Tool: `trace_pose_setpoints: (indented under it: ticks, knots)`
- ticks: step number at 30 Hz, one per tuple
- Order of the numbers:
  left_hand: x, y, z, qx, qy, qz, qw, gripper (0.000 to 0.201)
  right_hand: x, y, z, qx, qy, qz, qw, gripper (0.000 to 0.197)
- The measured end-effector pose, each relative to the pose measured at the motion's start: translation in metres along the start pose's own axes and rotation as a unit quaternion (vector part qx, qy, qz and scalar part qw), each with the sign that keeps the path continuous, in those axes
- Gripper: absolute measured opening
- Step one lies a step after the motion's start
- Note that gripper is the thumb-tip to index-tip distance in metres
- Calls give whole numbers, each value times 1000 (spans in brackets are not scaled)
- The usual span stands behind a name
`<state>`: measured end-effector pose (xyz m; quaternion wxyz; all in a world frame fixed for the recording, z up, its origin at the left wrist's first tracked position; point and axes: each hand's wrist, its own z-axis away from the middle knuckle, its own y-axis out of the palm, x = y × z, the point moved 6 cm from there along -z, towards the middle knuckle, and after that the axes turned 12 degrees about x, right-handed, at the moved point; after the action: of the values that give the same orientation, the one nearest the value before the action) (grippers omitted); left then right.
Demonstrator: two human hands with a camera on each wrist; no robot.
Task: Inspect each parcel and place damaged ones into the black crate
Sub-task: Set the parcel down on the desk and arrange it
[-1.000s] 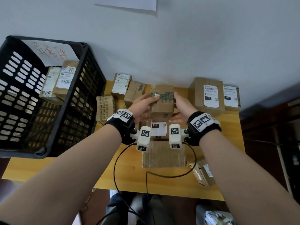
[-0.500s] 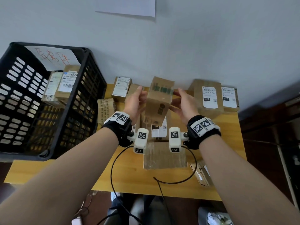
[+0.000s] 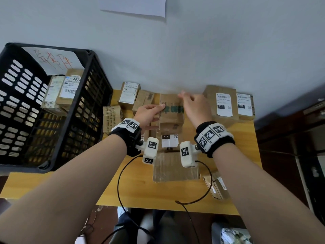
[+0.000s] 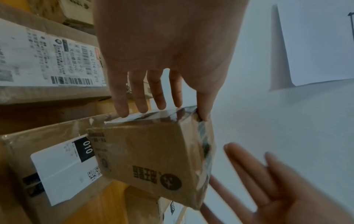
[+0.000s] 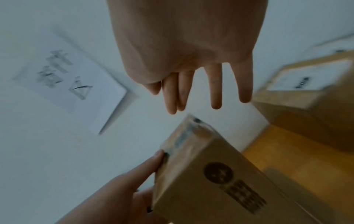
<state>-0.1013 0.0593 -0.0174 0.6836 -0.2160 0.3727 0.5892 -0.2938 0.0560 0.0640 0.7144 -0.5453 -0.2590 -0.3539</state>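
- Above the middle of the wooden table [image 3: 140, 192], the left hand [image 3: 146, 115] holds a small brown parcel [image 3: 171, 112] upright, thumb on the taped face with green print and fingers curled behind it.
- From the left wrist view, that hand's fingertips [image 4: 122, 111] press the parcel's taped top edge, and a round dark logo shows on the brown side.
- Just right of the parcel, the right hand [image 3: 196, 107] hangs free with its fingers straight and spread, gripping nothing; it looks blurred.
- From the right wrist view, those fingers [image 5: 215, 91] point at the pale wall, with a gap between them and the parcel [image 5: 208, 178].
- Below the held parcel lies a flat box with a white 010 label [image 3: 169, 140]; nearer the table's front edge sits a crumpled flat carton [image 3: 175, 169].
- On the left stands the black crate [image 3: 91, 95], touching the wall, with 2 labelled parcels [image 3: 65, 90] inside and a sheet of paper with red handwriting [image 3: 51, 61] on its far wall.
- Against the wall on the right stand 2 boxes with 070 labels [image 3: 224, 104].
- More small parcels [image 3: 130, 94] sit between the crate and the held one.
- Black cables [image 3: 121, 175] run from the wrist cameras over the table's front edge.
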Motion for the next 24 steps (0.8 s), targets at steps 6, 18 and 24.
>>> trace_pose_setpoints:
  ticks: [6, 18, 24]
  knots:
    - [-3, -1, 3, 8, -26, -27, 999, 49, 12, 22, -4, 84, 25, 218, 972, 59]
    - [4, 0, 3, 8, -27, -17, 999, 44, -7, 23, -12, 147, 24, 28, 988, 43]
    - [15, 4, 11, 64, -27, -14, 997, 55, -48, 17, 3, 12, 178, -380, 908, 26]
